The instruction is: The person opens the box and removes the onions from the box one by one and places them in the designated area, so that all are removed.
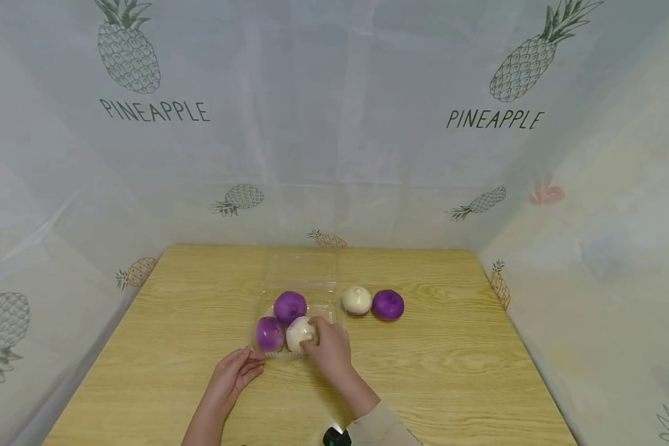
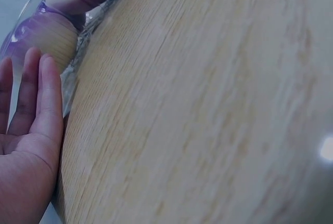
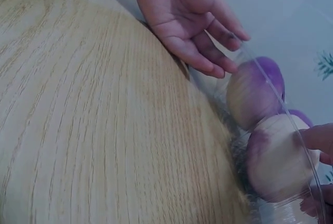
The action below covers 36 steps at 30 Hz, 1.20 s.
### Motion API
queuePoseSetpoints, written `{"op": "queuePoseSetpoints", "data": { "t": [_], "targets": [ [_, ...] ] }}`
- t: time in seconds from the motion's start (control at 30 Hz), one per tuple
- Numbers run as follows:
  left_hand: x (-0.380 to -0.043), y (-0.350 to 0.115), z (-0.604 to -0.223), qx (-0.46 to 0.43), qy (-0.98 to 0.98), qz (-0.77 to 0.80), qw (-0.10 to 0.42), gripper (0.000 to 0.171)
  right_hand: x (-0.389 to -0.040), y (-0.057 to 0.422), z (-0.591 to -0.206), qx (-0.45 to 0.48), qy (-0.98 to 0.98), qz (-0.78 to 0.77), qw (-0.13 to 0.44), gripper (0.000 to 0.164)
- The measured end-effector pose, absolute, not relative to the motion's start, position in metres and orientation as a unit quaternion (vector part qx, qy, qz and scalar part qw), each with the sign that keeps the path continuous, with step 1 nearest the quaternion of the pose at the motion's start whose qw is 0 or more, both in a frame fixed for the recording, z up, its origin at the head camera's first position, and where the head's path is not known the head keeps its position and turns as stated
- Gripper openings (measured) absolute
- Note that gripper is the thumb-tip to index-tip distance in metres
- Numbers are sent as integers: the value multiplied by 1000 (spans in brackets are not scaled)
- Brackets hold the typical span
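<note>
A clear plastic clamshell box (image 1: 326,297) stands on the table with its lid tipped back. Inside are two turnips with purple sides up, one at the back (image 1: 290,306) and one at the front left (image 1: 270,334), plus a turnip with its white side up (image 1: 300,333) at the front right. My right hand (image 1: 331,348) reaches in and grips that white-side-up turnip between thumb and fingers. At the box's front left corner, my left hand (image 1: 233,375) touches the plastic with its fingers mostly straight, as the left wrist view shows too.
To the right of the box, a turnip white side up (image 1: 357,300) sits beside a purple-side-up one (image 1: 388,305). A small black object (image 1: 337,437) is at the table's front edge. Pineapple-printed sheeting (image 1: 334,136) hangs behind and at both sides of the wooden table (image 1: 451,371).
</note>
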<state>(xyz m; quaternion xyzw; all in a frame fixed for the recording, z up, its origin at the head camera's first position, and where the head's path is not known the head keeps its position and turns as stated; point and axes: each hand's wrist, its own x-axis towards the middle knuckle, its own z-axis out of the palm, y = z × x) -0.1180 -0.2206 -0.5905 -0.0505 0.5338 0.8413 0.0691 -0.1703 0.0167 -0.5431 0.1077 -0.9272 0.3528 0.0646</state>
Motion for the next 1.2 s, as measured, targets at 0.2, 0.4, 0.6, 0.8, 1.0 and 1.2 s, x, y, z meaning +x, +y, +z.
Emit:
{"op": "queuePoseSetpoints", "data": {
  "t": [0.2, 0.4, 0.6, 0.8, 1.0, 1.2],
  "targets": [
    [-117, -221, -590, -45, 537, 839, 72, 29, -170, 16, -542, 116, -925, 354, 74, 41],
    [-118, -220, -589, -50, 538, 839, 73, 30, -170, 18, -541, 118, -917, 372, 85, 41],
    [-118, -220, -590, -51, 535, 840, 72, 30, -170, 22, -536, 105, -880, 457, 79, 41],
    [-117, -220, -592, -53, 536, 840, 64, 31, -168, 27, -530, 89, -838, 535, 62, 43],
    [-117, -219, -591, -70, 544, 834, 61, 34, -169, 33, -527, 99, -811, 572, 80, 44],
    [-117, -220, -590, -61, 545, 834, 62, 34, -170, 43, -519, 104, -789, 599, 89, 46]
  ]
}}
